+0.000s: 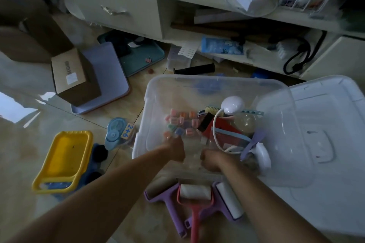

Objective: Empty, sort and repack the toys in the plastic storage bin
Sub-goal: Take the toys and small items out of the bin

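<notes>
Bin [150, 92]: clear, on floor, lid [325, 134] leaning at right. Inside: pastel blocks [180, 124], white cable lamp [232, 104]. Left hand [174, 150] at blocks, right hand [211, 159] beside; finger state unclear. Step: probably emptying. Next: lift blocks out toward rollers [195, 195] below bin.

Could not tell whether left hand [174, 149] or right hand [210, 159] gripped anything: both curled inside the clear bin [150, 92], fingertips blurred and turned away. Beyond the left hand, pastel blocks [180, 123] smeared into 1 soft cluster, markings unreadable. Right of the right hand, white handle [263, 156] partly veiled by the bin wall. Below both wrists, 3 rollers [194, 192], red handle cut off at the bottom edge. Lid [324, 140] cropped at the right edge.
</notes>
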`<move>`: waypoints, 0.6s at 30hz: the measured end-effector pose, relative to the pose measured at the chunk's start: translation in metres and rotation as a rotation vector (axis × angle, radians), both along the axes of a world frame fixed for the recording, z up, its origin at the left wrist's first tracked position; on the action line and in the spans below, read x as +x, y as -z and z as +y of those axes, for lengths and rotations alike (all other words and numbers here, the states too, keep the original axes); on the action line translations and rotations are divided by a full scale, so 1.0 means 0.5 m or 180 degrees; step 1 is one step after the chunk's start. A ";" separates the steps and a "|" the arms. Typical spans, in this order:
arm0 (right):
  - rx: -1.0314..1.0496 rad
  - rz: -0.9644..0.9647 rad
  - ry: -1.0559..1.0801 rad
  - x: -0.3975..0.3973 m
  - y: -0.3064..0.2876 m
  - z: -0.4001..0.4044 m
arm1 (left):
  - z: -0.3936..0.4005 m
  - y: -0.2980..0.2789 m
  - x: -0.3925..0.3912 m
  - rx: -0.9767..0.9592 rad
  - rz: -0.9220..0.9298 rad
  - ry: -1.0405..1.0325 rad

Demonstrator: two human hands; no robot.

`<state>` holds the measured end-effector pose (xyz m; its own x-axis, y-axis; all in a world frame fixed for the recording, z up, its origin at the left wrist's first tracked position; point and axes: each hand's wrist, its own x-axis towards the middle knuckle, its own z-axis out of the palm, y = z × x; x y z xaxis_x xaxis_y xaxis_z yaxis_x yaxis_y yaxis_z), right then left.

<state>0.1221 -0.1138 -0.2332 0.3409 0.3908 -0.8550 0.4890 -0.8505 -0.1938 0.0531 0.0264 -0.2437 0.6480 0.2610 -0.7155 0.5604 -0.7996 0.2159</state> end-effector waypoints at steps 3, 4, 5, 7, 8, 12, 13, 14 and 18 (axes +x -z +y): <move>0.0153 -0.0051 -0.0038 0.001 0.010 0.004 | 0.009 -0.001 0.042 0.0548 -0.0743 -0.0215; 0.0232 -0.0099 0.0027 0.000 0.008 0.004 | 0.020 0.003 0.053 0.0692 -0.0868 -0.0262; 0.0330 -0.0151 0.0119 0.000 0.008 0.003 | 0.034 0.006 0.065 0.0784 -0.0851 -0.0308; 0.0519 -0.0247 0.0336 0.005 0.013 -0.003 | 0.059 0.032 0.090 0.0710 -0.0593 -0.0315; 0.0592 -0.0263 0.0445 0.005 0.016 -0.006 | 0.064 0.044 0.099 0.0584 -0.0441 -0.0327; 0.0716 -0.0208 0.0685 0.000 0.028 -0.012 | 0.053 0.092 0.120 0.0244 -0.0196 -0.0380; 0.0724 -0.0208 0.0777 0.000 0.030 -0.011 | 0.046 0.100 0.119 0.0315 -0.0213 -0.0324; 0.0714 -0.0234 0.0868 0.003 0.032 -0.011 | 0.040 0.104 0.115 0.0402 -0.0259 -0.0214; 0.0663 -0.0465 0.1393 0.030 0.034 -0.025 | 0.018 0.117 0.095 0.0803 -0.0288 0.0542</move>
<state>0.1370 -0.1262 -0.2502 0.6212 0.3416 -0.7053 0.1299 -0.9324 -0.3372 0.1005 0.0354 -0.3020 0.7558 0.3051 -0.5794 0.4015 -0.9149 0.0419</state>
